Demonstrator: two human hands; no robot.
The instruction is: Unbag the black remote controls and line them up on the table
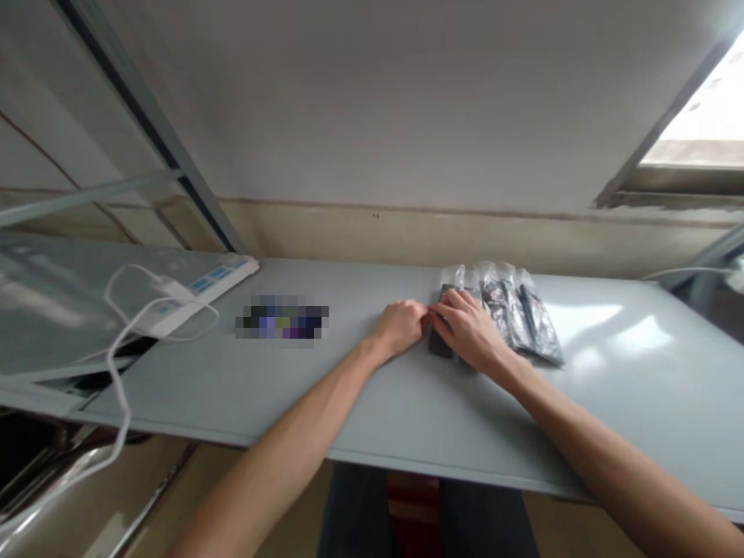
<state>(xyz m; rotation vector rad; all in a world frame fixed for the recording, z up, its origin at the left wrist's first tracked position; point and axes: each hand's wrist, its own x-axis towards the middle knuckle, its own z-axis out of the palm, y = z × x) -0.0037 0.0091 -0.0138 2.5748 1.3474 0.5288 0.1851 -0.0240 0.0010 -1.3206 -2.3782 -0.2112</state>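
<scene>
Pale plaster wall (407, 101), bright window (697, 108), grey tabletop (639, 418)

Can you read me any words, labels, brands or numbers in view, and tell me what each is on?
Nothing here can be read for certain.
Blue marks on the white device: too small and blurred to read.
Pixelated patch on the tabletop: unreadable.
Clear plastic bags: no legible print.

Your right hand (468, 329) presses on a dark flat packet (440, 345), with your left hand (398, 325) just beside it. Clear plastic bags (520, 314) of dark items lie against it on the grey counter (604, 418).
</scene>
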